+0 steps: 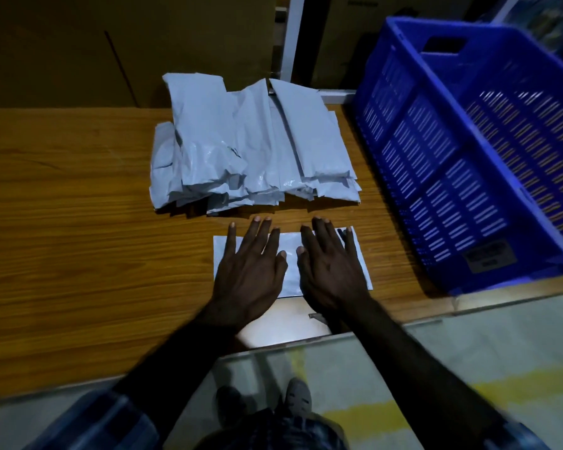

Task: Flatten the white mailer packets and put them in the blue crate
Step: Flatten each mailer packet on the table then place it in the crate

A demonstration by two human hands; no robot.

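Both hands lie flat, fingers splayed, side by side pressing one mailer packet: left hand, right hand. Packet's long axis runs 9-to-3 w/ tabletop edge. Unflattened pile at 12; blue crate at 2, nearer right hand.

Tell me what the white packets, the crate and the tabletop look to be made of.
Packets: thin plastic film, probably poly mailer; crinkled, faint sheen.
Crate: moulded blue plastic, slotted walls, cut-out handle.
Tabletop: wood-grain surface, smooth; possibly laminate rather than solid wood.
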